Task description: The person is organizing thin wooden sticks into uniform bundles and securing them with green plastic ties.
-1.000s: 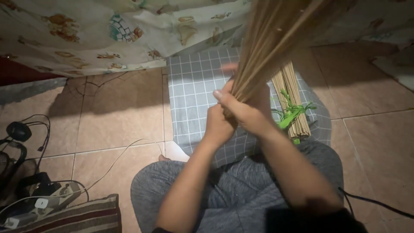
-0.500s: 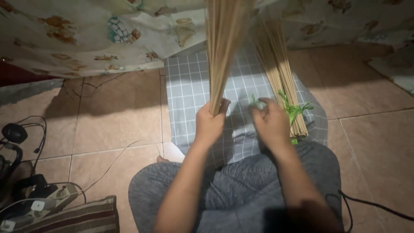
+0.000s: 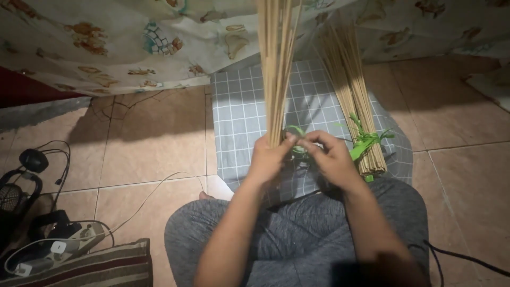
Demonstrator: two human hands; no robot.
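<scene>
Your left hand is closed around the bottom end of an upright stick bundle, which rises past the top edge of the view. Your right hand, just beside it, pinches a green tie with its fingers at the bundle's base. Both hands hover over the grey checked cloth near its front edge, above your grey-trousered knees. A second stick bundle lies along the cloth's right side, bound with a green strip. Tiled floor left; cables and power strip at far left corner.
</scene>
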